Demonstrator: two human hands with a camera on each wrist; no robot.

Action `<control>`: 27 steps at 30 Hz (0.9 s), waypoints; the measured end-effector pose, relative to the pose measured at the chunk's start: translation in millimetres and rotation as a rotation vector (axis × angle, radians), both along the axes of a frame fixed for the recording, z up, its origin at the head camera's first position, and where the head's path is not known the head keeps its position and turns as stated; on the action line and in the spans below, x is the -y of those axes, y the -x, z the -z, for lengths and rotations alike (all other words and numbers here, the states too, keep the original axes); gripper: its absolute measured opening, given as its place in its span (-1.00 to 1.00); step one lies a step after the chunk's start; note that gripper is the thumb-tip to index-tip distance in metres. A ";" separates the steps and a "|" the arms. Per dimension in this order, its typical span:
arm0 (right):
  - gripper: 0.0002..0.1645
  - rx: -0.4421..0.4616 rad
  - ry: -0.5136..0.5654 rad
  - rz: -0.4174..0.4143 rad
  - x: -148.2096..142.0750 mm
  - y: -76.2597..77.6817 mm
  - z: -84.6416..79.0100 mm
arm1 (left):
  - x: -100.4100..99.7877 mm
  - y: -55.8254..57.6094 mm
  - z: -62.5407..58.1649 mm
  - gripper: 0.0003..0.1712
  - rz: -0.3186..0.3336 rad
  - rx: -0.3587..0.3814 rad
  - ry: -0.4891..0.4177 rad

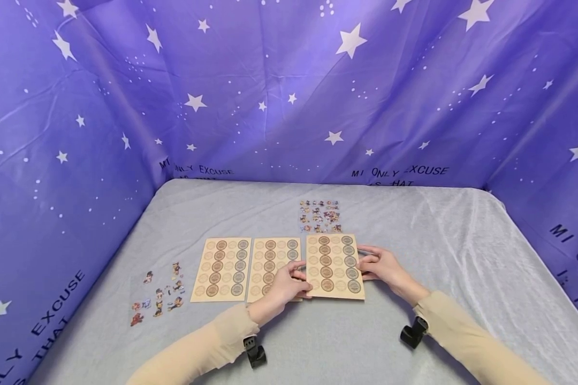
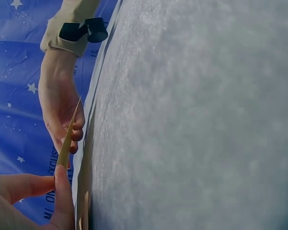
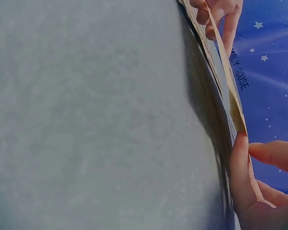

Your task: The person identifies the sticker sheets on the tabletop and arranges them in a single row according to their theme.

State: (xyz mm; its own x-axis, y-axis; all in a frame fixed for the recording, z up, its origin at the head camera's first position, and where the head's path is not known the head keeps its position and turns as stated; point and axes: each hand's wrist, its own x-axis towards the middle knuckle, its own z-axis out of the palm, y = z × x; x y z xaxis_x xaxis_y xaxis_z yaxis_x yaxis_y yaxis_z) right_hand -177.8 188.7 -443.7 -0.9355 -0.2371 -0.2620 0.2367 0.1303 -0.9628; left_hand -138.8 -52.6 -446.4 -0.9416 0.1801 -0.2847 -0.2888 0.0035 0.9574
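Both hands hold one tan sticker sheet printed with columns of round brown and grey labels. My left hand pinches its left edge near the lower corner, and my right hand pinches the right edge. In the left wrist view the sheet is seen edge-on, raised off the cloth, between thumb and finger. The right wrist view also shows the sheet edge-on, above the table surface. Just left lies a matching sheet, partly covered by my left hand. Another matching sheet lies further left.
A clear sheet of small cartoon stickers lies behind the held sheet. Another clear cartoon sticker sheet lies at the left. Grey cloth covers the table. Purple star-printed curtains surround the back and sides.
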 end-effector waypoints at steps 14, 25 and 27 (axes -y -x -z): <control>-0.34 -0.028 -0.100 -0.023 4.6 1.5 5.6 | 3.7 3.3 0.7 -0.25 0.045 -0.001 0.076; -0.37 -0.077 -0.159 -0.037 8.5 0.8 5.5 | 3.6 4.8 5.2 -0.24 0.056 -0.008 0.093; -0.37 -0.085 -0.176 -0.038 9.2 0.8 5.4 | 3.1 4.5 4.7 -0.23 0.055 -0.003 0.099</control>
State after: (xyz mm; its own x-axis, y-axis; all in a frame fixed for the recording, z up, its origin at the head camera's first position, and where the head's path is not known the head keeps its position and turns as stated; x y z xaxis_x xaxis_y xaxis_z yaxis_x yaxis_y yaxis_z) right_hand -178.6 179.5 -449.1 -0.9471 -0.2307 -0.2230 0.1471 0.3054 -0.9408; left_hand -143.3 -55.7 -451.2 -0.9317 0.2030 -0.3012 -0.2831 0.1135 0.9524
